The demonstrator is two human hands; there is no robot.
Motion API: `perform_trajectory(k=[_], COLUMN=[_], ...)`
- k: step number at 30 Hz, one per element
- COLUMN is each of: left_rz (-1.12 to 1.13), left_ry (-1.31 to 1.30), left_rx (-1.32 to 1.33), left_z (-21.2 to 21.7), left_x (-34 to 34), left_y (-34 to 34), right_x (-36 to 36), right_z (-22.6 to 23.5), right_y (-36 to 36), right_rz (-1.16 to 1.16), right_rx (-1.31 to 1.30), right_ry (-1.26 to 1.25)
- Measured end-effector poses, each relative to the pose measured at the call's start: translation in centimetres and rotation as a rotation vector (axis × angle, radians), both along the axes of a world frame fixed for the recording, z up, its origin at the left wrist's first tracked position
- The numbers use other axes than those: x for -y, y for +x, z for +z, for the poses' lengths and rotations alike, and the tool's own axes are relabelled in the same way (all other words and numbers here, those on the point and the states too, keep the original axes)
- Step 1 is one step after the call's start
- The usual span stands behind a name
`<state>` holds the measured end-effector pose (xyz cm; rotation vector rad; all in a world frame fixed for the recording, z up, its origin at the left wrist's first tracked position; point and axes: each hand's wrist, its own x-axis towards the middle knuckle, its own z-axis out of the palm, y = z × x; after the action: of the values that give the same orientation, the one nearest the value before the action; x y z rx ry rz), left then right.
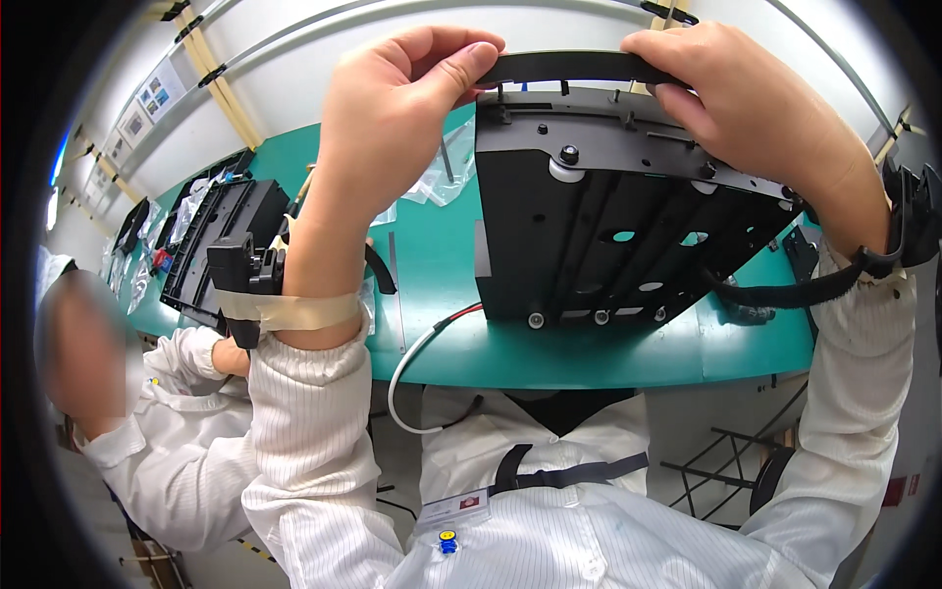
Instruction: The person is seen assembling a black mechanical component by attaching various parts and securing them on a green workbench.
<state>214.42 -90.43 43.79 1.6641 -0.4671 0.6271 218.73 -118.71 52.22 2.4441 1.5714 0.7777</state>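
A black flat strip (pixel 574 67) is stretched above the upper edge of a black metal housing (pixel 525 236) with slots, bolts and white washers. My left hand (pixel 397 108) pinches the strip's left end between thumb and fingers. At the other end, my right hand (pixel 751 103) is closed on the strip, its fingertips close to the housing's top edge. The housing stands on the green table (pixel 446 348), its ribbed face toward me. From its lower left a white cable (pixel 400 378) with a red section hangs over the table's front edge.
At the left, a co-worker in a white coat (pixel 182 456) sits by another black housing (pixel 231 231). Clear plastic bags (pixel 446 177) lie behind my left arm. A metal ruler-like strip (pixel 395 294) lies on the table. Dark parts (pixel 800 253) are at the right.
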Motion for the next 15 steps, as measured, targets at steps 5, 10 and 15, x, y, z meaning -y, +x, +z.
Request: perform_trajectory(k=[5,10,15], left_rz=[-0.004,-0.011,-0.016], left_ry=[-0.005,0.023,0.05], left_rx=[0.012,-0.006,-0.023], left_z=[-0.12,-0.04,-0.16], left_x=[0.14,-0.11,-0.05], left_y=[-0.1,-0.26,-0.35], right_x=[0.29,-0.01,0.2], right_z=[-0.37,-0.48,-0.68], right_y=[0.08,-0.11,-0.17], right_rz=[0.009,0.004,-0.008], right_rx=[0.029,-0.001,0.011], right_ry=[0.012,0.016,0.008])
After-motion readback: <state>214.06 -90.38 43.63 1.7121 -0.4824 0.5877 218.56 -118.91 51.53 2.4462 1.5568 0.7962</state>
